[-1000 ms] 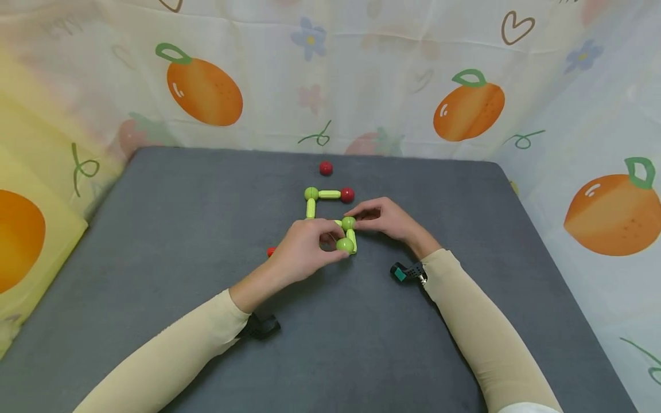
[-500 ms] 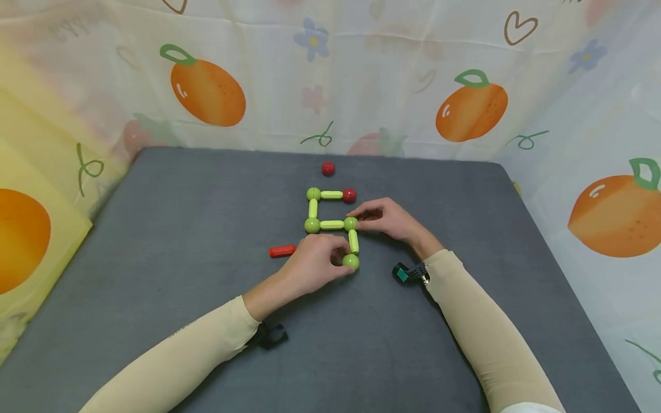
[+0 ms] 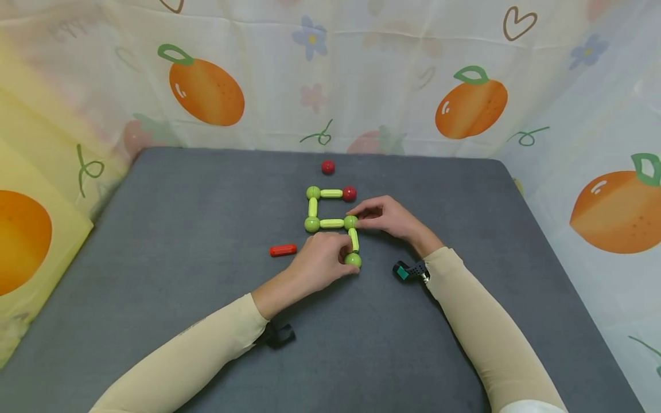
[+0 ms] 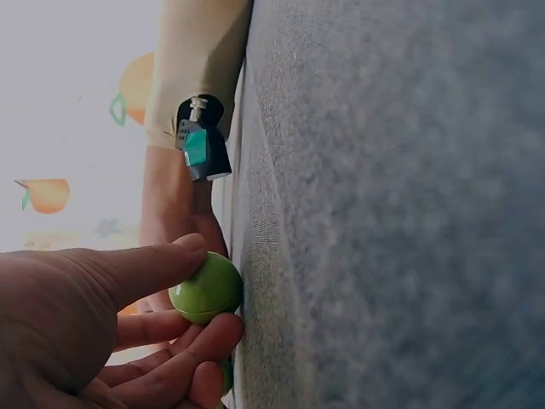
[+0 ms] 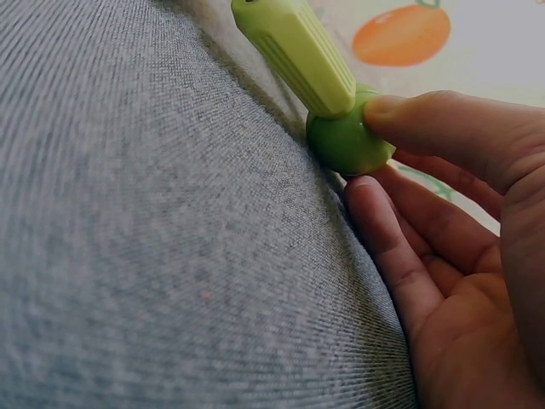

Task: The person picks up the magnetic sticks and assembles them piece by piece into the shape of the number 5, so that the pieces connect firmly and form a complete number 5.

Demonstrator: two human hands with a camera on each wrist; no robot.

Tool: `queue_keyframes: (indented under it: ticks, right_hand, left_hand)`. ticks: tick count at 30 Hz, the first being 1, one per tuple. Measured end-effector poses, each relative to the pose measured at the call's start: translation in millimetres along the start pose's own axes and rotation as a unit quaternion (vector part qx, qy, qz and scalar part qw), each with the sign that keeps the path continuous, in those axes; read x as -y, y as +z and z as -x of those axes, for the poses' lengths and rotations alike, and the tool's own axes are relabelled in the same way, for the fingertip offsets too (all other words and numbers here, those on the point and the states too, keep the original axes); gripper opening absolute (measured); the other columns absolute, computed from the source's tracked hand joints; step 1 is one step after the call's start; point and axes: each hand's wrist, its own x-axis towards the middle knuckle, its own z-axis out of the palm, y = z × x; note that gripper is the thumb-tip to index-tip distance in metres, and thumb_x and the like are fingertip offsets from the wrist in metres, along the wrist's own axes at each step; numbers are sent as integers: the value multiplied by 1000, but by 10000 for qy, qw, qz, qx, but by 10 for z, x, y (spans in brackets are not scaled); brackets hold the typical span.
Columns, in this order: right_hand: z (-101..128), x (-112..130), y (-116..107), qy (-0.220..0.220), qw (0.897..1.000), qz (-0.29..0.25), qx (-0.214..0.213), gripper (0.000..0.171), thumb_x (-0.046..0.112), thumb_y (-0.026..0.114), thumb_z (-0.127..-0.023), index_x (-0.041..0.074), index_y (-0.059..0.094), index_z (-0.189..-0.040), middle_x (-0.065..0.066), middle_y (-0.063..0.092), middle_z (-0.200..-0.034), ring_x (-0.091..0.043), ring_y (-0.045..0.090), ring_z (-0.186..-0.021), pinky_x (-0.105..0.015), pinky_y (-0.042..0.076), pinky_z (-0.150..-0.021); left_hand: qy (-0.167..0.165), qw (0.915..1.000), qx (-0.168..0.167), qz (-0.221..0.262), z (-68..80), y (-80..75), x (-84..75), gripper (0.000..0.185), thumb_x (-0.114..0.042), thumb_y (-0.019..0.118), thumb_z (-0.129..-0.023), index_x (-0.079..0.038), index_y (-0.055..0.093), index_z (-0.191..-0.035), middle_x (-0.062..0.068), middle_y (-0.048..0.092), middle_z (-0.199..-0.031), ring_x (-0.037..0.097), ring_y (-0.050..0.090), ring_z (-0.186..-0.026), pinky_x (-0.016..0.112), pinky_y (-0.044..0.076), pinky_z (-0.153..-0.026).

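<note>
My left hand (image 3: 321, 263) pinches a green ball (image 4: 209, 290) between thumb and fingers, low over the table. In the head view this ball meets, or nearly meets, the near end of a green rod (image 3: 354, 241). My right hand (image 3: 386, 218) pinches another green ball (image 5: 347, 141), which sits at that rod's far end. From this second ball a green rod (image 3: 332, 223) runs left to a green ball (image 3: 312, 224). Another rod (image 3: 312, 207) leads back to a green ball (image 3: 313, 193), and one more (image 3: 331, 194) ends at a dark red ball (image 3: 349, 194).
A loose red ball (image 3: 327, 167) lies near the back edge of the grey table (image 3: 206, 195). Left of the chain, close to my left hand, is a red rod (image 3: 283, 250). Printed cloth (image 3: 341, 69) hangs behind the table.
My left hand has brought its ball toward me and slightly right, to the rod's near end. The red rod and a corner ball came into sight. My right hand keeps its place.
</note>
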Motion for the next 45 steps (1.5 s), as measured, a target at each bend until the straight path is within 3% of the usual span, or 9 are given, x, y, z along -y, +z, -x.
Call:
queue_keyframes:
  ticks: [8,15,28,45]
  right_hand:
    - [-5,11,14,78,10000,-6,6,27,7,74,-94,3,74,-121,-13,73,-113,-30,68,-99,-30,53,-84]
    - [37,226,4,58,9999,-113,70,26,4,72,-94,-2,73,-120,-15,73,-113,-31,68,-100,-31,54,-85]
    - [41,270,-8,-50,9998,-121,117,25,1,70,-95,-4,73,-119,-18,72,-114,-36,67,-101,-31,54,-84]
    - [34,286,-9,54,9999,-79,125,26,3,71,-95,-3,72,-121,-18,72,-113,-36,67,-100,-31,53,-85]
  left_hand:
    - [-113,9999,50,85,-46,10,9,33,-31,94,-75,-17,65,-81,-4,62,-75,5,53,-65,26,46,-61]
    - [-45,9999,26,102,-64,1,8,31,-29,93,-75,-17,66,-84,-4,64,-79,4,54,-67,27,47,-63]
    - [218,9997,66,105,-80,19,16,24,-23,91,-79,-19,68,-87,-4,63,-82,8,58,-75,29,48,-67]
    - [193,9994,210,-182,-83,9,-17,25,-24,89,-80,-18,67,-91,-3,60,-84,7,52,-73,27,46,-65]
